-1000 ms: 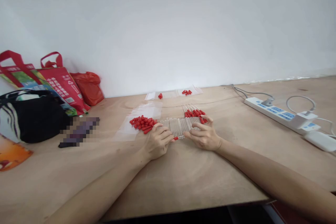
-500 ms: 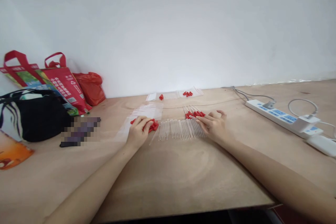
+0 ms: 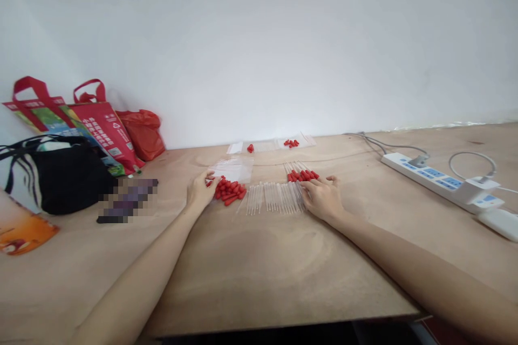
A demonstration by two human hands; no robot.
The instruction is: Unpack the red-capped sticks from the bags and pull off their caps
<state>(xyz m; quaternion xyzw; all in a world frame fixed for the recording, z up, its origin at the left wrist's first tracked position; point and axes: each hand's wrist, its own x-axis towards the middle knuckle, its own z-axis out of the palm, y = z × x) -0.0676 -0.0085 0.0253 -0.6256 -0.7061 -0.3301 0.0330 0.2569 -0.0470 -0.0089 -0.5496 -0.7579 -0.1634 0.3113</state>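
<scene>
My left hand [image 3: 199,191] is at the left edge of a pile of red rubber bulbs [image 3: 231,190]. Its thumb and fingertips come together around a bulb there, which they partly cover. A row of thin clear dropper tubes [image 3: 275,198] lies side by side on the table, right of the pile. Over the right end of that row rests my right hand [image 3: 322,197], fingers stretched out and their tips on the tubes; no tube shows clearly in its grip. Just behind, several tubes with red bulbs on their ends [image 3: 302,175] lie together, partly hidden by this hand.
Clear plastic bags [image 3: 237,168] lie behind the pile, and more with red bulbs [image 3: 265,145] by the wall. A white power strip [image 3: 429,172] with cables is at right. Shopping bags [image 3: 107,132], a black bag [image 3: 76,178] and a blurred-out object [image 3: 128,200] occupy the left.
My left hand has drawn back leftward, uncovering more of the red bulbs. My right hand has shifted slightly left over the tubes, and the tube seen at its fingertips no longer shows.
</scene>
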